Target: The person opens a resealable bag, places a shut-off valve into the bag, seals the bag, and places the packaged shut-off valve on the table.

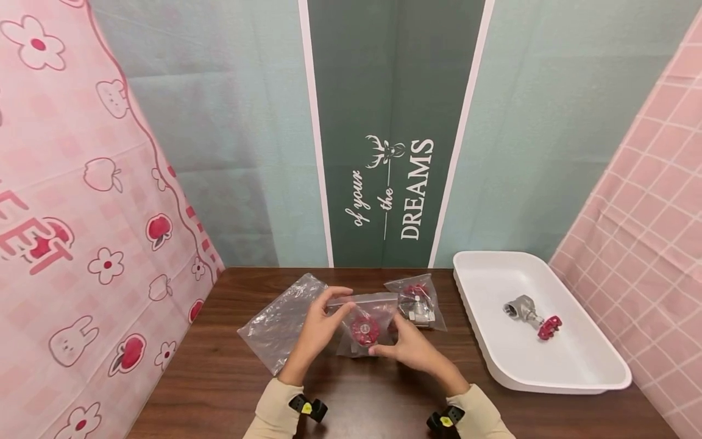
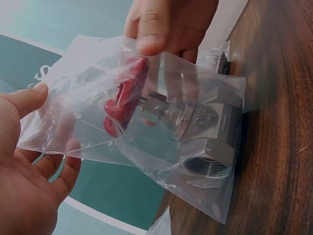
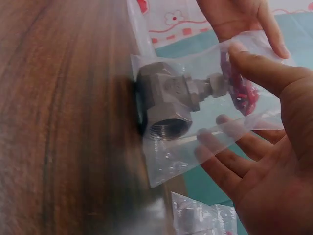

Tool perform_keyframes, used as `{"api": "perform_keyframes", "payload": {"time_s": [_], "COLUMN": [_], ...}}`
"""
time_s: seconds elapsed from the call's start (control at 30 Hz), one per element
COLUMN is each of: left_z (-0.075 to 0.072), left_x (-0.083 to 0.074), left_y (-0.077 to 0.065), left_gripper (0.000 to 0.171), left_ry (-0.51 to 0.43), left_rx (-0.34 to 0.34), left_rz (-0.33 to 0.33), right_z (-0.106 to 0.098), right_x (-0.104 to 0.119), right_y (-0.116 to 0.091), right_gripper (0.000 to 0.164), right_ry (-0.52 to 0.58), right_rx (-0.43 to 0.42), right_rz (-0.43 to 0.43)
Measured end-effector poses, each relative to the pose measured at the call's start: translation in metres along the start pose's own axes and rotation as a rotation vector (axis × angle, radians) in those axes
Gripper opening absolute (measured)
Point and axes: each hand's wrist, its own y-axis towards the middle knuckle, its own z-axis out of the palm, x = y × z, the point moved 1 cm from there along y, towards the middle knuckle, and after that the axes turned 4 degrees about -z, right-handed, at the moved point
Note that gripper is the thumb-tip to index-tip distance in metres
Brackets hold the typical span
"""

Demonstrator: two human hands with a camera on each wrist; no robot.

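A clear plastic zip bag point(image 1: 379, 299) stands on the table with a metal valve point(image 2: 208, 122) inside. The valve's red handwheel point(image 1: 364, 330) points up, and its threaded opening shows in both wrist views. My left hand point(image 1: 320, 322) holds the upper left of the bag, thumb in front and fingers behind. From the right, my right hand point(image 1: 412, 349) grips the bagged valve, its thumb by the handwheel and its fingers spread behind the plastic. The valve body rests at table level.
An empty-looking clear bag point(image 1: 282, 320) lies flat at left. Another bagged valve point(image 1: 418, 305) with a red handwheel lies behind my right hand. At right, a white tray point(image 1: 493, 274) holds an unbagged valve point(image 1: 526, 311). Fabric curtains point(image 1: 263, 152) stand behind the wooden table point(image 1: 208, 378).
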Motion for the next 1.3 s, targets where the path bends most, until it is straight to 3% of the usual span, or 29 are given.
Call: {"api": "perform_keyframes", "payload": {"time_s": [0.17,0.23,0.5,0.7,0.83,0.93,1.1,1.3], "left_z": [0.0,0.0,-0.002,0.001,0.002,0.002,0.005,0.01], "left_x": [0.006,0.01,0.03,0.047,0.055,0.057,0.056,0.059], "left_y": [-0.002,-0.005,-0.021,-0.023,-0.023,-0.023,-0.023,-0.022], "left_gripper": [0.037,0.041,0.079,0.098,0.093,0.079,0.055,0.041], "left_ry": [0.012,0.032,0.054,0.084,0.079,0.051,0.026,0.063], "left_rx": [-0.022,0.004,0.262,0.394,0.372,0.352,0.328,0.245], "left_rz": [-0.07,-0.104,-0.239,-0.238,-0.231,-0.23,-0.205,-0.179], "right_z": [0.006,0.007,0.009,0.011,0.012,0.013,0.014,0.017], "right_x": [-0.003,-0.004,-0.008,-0.009,-0.01,-0.011,-0.013,-0.018], "right_y": [-0.001,-0.001,0.001,0.002,0.002,0.001,0.0,0.001], "right_gripper": [0.074,0.068,0.062,0.067,0.076,0.079,0.066,0.055], "right_ry": [-0.011,-0.016,-0.021,0.002,0.026,0.041,0.013,0.008], "right_rx": [-0.028,-0.049,-0.073,-0.08,-0.073,-0.045,-0.016,-0.05], "right_rz": [-0.034,-0.05,-0.042,-0.025,-0.004,0.004,-0.021,-0.034]}}
